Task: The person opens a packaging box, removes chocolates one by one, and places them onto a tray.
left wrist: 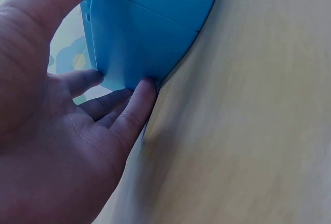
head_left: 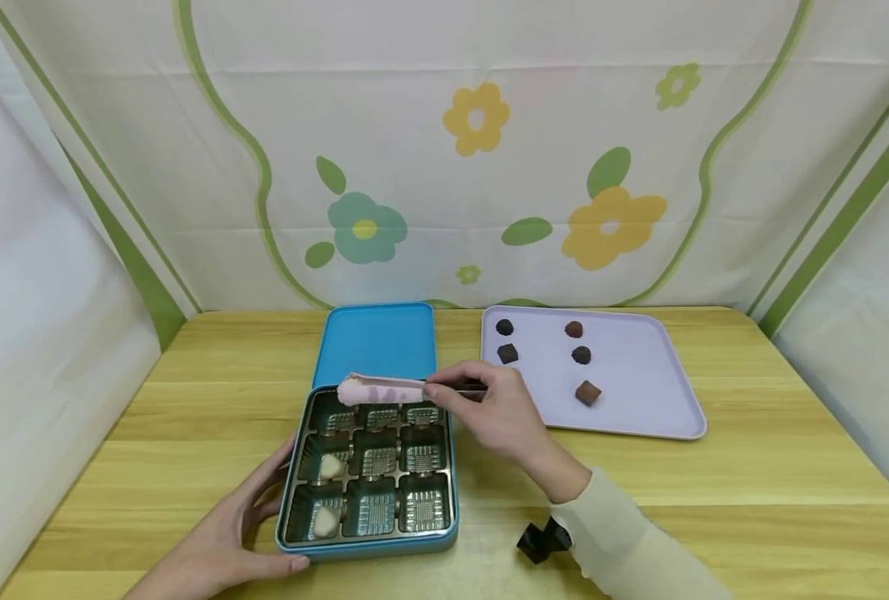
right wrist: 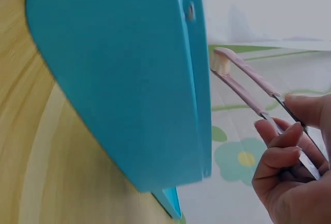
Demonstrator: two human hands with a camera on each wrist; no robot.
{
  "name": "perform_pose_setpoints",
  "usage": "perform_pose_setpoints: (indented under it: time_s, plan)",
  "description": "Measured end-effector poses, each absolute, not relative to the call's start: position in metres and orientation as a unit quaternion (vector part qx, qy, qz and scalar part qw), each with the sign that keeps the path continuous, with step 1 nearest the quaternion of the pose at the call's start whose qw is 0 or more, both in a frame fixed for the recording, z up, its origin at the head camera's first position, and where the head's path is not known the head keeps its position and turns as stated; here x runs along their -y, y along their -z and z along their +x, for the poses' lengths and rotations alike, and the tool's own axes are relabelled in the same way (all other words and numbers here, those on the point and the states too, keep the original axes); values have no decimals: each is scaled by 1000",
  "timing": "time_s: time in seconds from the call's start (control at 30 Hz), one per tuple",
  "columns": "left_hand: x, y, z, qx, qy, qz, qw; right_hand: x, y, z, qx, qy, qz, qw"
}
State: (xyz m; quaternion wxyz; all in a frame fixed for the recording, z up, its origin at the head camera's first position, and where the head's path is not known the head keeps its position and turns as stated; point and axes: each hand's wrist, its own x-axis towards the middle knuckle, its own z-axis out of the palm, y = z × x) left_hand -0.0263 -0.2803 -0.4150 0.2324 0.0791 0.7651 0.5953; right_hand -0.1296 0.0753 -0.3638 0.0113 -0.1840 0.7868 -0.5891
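My right hand holds a pair of tongs with pink tips over the back row of a blue tin. Between the tips sits a cream-coloured piece, seen in the right wrist view. The tin has a dark insert split into several square compartments. White chocolates lie in two of its left compartments, one in the middle row and one in the front row. My left hand grips the tin's front left corner, thumb at the front and fingers against the left side.
Behind the tin lies its blue lid, folded back. A lilac tray at the back right bears several brown and dark chocolates. A black device is at my right wrist. A flowered cloth hangs behind the wooden table.
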Motion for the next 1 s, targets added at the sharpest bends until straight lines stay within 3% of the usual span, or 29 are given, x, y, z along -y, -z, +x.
perform_pose_setpoints:
  time_s: [1.0]
  plan:
    - [284, 413, -28, -762, -594, 89, 242, -199, 365, -138, -813, 570, -18, -117]
